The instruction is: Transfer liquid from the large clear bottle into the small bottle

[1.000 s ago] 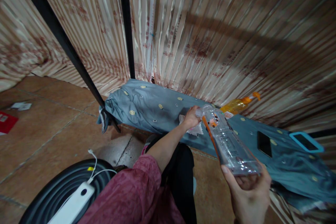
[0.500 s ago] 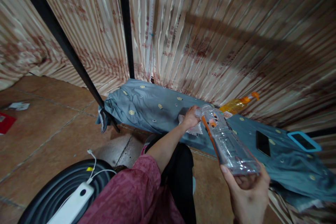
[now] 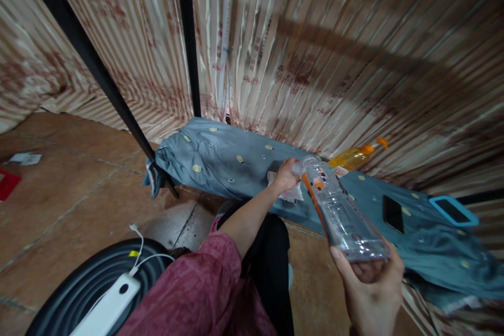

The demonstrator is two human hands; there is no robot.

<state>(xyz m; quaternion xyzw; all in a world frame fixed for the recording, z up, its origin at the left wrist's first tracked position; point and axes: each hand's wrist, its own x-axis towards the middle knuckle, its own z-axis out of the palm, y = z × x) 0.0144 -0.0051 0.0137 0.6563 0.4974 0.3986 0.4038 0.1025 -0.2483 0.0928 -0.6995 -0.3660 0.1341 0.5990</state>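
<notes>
1. Closest in, a white power bank [image 3: 108,308] with its cable sat on a black ring-shaped thing at the bottom left.
2. The right hand [image 3: 372,286] was wrapped around the base of a clear plastic bottle [image 3: 339,212], tipped so its neck pointed away, looking pretty much drained.
3. At the neck, the left hand [image 3: 286,175] was closed around the cap end, pressed to a crumpled white tissue [image 3: 292,194]. Couldn't tell if the cap was on or off.
4. Further out on the grey-blue cloth [image 3: 220,160]: a black phone [image 3: 393,213], a blue-framed device [image 3: 452,210] and an orange bottle [image 3: 354,156] lying by the striped curtain.

Loose maroon patterned sleeve [image 3: 205,289], bare forearm, black trousers [image 3: 271,252]
</notes>
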